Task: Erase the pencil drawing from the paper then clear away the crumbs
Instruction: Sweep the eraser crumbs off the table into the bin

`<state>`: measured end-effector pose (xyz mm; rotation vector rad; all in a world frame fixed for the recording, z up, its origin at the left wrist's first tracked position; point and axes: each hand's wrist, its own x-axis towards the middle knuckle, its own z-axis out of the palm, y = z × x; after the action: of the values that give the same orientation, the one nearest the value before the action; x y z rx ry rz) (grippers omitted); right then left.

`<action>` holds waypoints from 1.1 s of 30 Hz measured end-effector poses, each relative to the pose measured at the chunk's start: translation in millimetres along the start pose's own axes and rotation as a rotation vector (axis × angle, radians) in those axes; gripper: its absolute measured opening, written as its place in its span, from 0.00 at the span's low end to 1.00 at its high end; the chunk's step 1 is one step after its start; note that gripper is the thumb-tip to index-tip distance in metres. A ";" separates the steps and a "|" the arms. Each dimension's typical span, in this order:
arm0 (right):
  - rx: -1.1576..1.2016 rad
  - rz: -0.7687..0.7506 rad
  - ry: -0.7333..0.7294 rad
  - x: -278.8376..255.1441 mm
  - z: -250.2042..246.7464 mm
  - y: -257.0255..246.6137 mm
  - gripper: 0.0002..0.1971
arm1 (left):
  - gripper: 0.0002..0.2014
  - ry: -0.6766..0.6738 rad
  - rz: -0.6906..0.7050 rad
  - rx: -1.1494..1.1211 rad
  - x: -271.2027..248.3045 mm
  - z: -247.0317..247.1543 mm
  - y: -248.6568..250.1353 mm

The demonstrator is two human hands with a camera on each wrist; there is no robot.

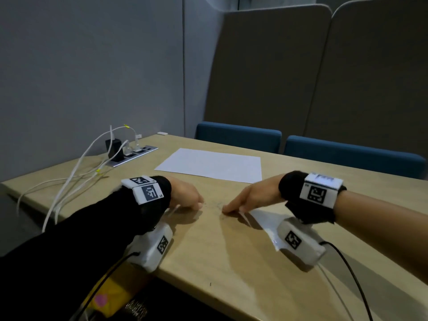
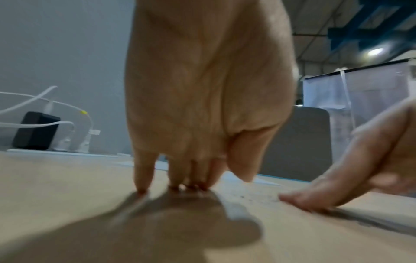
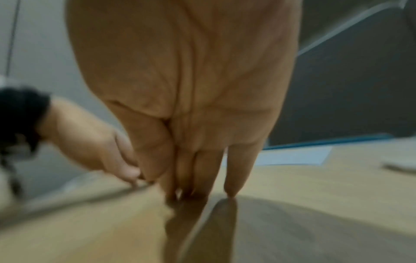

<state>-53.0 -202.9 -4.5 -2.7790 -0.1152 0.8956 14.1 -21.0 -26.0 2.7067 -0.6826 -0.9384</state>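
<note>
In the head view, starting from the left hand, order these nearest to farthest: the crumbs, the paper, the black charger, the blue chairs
1. crumbs, just right of the left hand
2. paper, beyond it
3. black charger, far left
4. blue chairs, past the table's far edge

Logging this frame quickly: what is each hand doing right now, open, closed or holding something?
Left hand: open, fingertips on the table, holding nothing.
Right hand: open, straight fingers touching the table beside the crumbs, holding nothing.

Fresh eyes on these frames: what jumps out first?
Two hands at the table's near edge, left hand and right hand, fingertips down, facing each other across a faint scatter of dark crumbs. Behind them lies a white sheet of paper; white cables trail off at far left.
</note>
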 end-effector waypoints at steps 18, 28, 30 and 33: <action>0.086 -0.008 0.057 1.9 -7.1 -12.9 0.21 | 0.18 -0.011 0.050 -0.272 -8.2 4.7 -6.1; -0.124 0.008 0.152 11.5 -3.1 -15.1 0.19 | 0.12 0.344 0.165 -0.432 -4.2 -0.6 -2.9; -0.142 -0.025 0.217 13.3 -14.4 -16.1 0.19 | 0.09 0.469 0.136 -0.376 -2.7 -3.5 0.6; -0.169 0.026 0.293 29.1 -19.7 -5.3 0.18 | 0.18 0.580 0.097 -0.264 2.9 -5.7 2.9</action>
<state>-17.9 -197.3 -4.2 -3.0394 -0.1107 0.4955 18.6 -24.8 -22.2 2.4886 -0.5149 -0.1738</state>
